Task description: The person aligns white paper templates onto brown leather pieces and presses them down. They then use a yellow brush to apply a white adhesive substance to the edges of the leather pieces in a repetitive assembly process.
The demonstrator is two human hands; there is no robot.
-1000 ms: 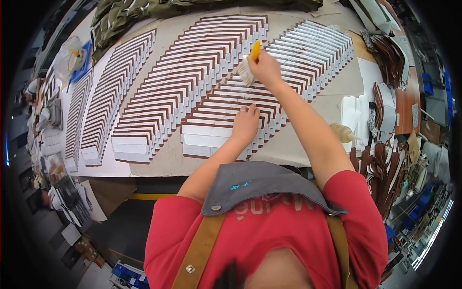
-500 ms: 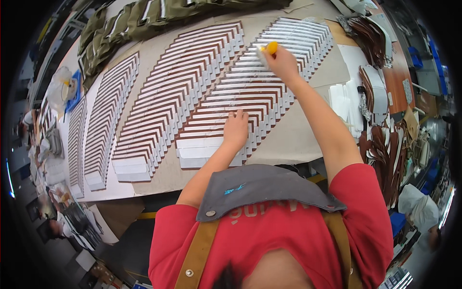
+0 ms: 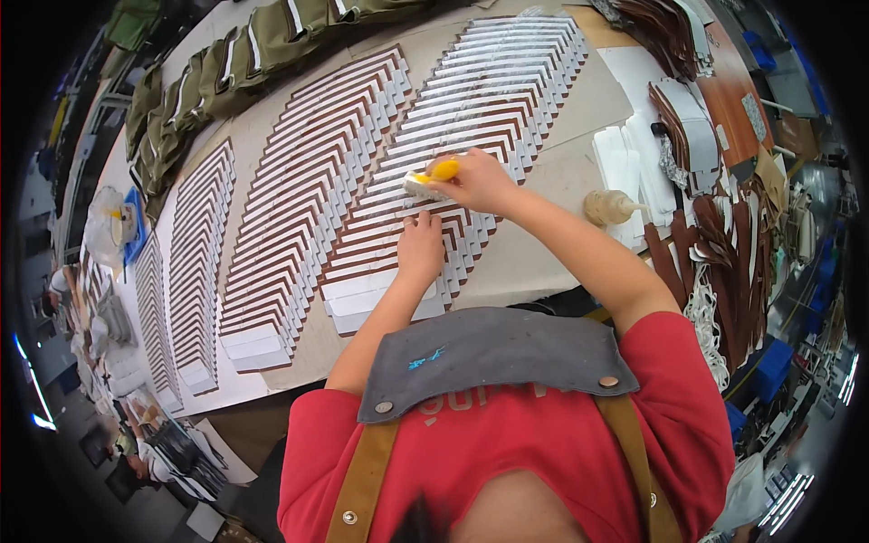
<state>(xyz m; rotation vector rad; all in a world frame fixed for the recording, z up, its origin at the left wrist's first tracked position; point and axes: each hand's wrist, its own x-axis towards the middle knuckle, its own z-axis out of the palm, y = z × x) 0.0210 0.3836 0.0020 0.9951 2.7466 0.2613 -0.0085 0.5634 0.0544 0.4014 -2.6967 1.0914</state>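
Observation:
My right hand (image 3: 477,183) is closed round the yellow handle of a brush (image 3: 443,170). The brush's pale bristles touch an overlapping row of white pieces with brown edges (image 3: 425,237). Just below it, my left hand (image 3: 422,248) presses its fingertips on the same row, with nothing gripped. Towards the far end of this row the pieces look whiter and wetter, with less brown showing. To the left lies a second fanned row (image 3: 317,181) of the same kind, apart from the first.
Narrower fanned rows (image 3: 201,262) lie further left on the table. Folded olive fabric (image 3: 244,54) runs along the far edge. On the right are a squeeze bottle (image 3: 608,207), white strips (image 3: 625,163), stacked brown-and-white pieces (image 3: 685,127) and hanging brown strips (image 3: 724,262).
My right hand has brought the brush nearer and to the left along the row, close to my left hand. The left hand stays on the row. The squeeze bottle now shows beyond my right forearm.

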